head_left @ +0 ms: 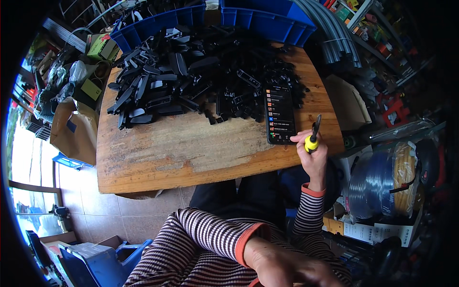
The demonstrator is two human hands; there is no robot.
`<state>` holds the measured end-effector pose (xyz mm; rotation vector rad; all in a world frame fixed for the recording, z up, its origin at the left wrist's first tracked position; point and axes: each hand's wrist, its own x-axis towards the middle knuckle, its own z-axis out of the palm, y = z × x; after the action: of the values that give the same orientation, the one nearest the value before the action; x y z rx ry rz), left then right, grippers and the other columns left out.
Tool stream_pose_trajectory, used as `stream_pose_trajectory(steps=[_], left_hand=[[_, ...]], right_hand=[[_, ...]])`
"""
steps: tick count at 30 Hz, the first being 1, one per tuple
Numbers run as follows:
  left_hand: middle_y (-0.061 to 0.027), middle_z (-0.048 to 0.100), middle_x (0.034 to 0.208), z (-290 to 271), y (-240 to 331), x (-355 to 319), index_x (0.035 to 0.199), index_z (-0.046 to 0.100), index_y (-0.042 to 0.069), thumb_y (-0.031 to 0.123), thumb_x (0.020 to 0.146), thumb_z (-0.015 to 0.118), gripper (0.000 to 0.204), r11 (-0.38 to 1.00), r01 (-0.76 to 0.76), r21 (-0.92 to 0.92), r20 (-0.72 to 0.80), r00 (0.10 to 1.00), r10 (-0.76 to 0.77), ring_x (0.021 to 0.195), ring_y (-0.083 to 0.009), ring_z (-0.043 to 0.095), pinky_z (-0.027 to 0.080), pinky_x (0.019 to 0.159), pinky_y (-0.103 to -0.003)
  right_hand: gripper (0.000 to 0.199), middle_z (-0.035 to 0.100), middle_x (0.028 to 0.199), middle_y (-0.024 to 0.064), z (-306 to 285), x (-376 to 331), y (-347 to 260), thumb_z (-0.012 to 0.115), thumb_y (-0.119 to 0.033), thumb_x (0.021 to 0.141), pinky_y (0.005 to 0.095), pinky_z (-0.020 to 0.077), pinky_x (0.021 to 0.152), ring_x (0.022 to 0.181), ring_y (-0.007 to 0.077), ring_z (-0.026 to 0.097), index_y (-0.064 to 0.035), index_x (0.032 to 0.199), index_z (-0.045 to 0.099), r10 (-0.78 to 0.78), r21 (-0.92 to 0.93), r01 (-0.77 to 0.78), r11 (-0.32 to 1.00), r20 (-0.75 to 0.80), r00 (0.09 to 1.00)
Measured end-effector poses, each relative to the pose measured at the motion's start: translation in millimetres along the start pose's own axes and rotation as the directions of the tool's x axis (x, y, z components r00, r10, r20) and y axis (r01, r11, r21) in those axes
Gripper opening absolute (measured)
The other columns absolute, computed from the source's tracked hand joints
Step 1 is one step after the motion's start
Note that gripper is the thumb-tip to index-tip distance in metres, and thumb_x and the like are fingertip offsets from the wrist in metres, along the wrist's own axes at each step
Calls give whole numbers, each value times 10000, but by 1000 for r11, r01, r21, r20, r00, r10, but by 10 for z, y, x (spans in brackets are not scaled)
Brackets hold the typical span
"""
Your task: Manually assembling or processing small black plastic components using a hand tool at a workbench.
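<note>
My right hand [313,158] is closed around a small yellow-and-black-handled tool [311,143], whose dark, narrow metal end points up and away from me. A finger of that hand reaches the lower right corner of a black smartphone [280,115]. The phone lies face up on the wooden table [229,167], its screen lit with a list. Close to my chest, my left hand [282,265] is held across my body. Its fingers are dark and partly cut off by the lower edge, so I cannot make out their pose.
A large heap of black plastic parts [177,71] covers the far half of the table. Blue bins [267,24] stand behind it. Brown paper bag [74,131] sits left; coiled tubing [373,182] and a cardboard box [346,100] stand right.
</note>
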<state>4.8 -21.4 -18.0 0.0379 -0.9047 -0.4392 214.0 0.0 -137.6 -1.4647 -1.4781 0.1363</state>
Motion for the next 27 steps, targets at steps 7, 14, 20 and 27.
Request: stream_pose_trajectory(steps=[7,14,20,27], left_hand=[[-80,575,809,-13,16,-2,1124,541,-93,338,819,714,555,997,-25,67,20,1000,23,726,-143,540,413,672,-274],[-73,565,793,71,203,8,1115,543,-88,342,818,714,549,961,-92,259,105,992,66,721,-142,537,411,669,-273],[-73,561,824,90,194,-73,1084,550,-71,334,822,713,509,952,102,288,12,994,-110,734,-143,535,413,669,-278],[-76,559,853,92,166,-176,1068,552,-64,329,824,716,490,954,-107,280,126,989,74,741,-143,537,414,670,-275]], right_hand=[[131,644,856,79,55,5,30,610,18,727,351,481,785,853,241,598,-19,848,645,-31,-67,38,997,102,994],[197,582,881,99,101,205,60,634,-39,750,375,465,770,859,250,571,-33,946,615,152,80,-148,986,-46,987],[207,638,958,111,253,327,-24,593,-27,799,357,479,790,866,242,608,-16,1005,571,86,-410,-41,911,90,992],[229,628,960,116,321,432,20,591,-30,794,356,479,773,856,250,607,-23,1021,559,145,-186,-133,974,55,988]])
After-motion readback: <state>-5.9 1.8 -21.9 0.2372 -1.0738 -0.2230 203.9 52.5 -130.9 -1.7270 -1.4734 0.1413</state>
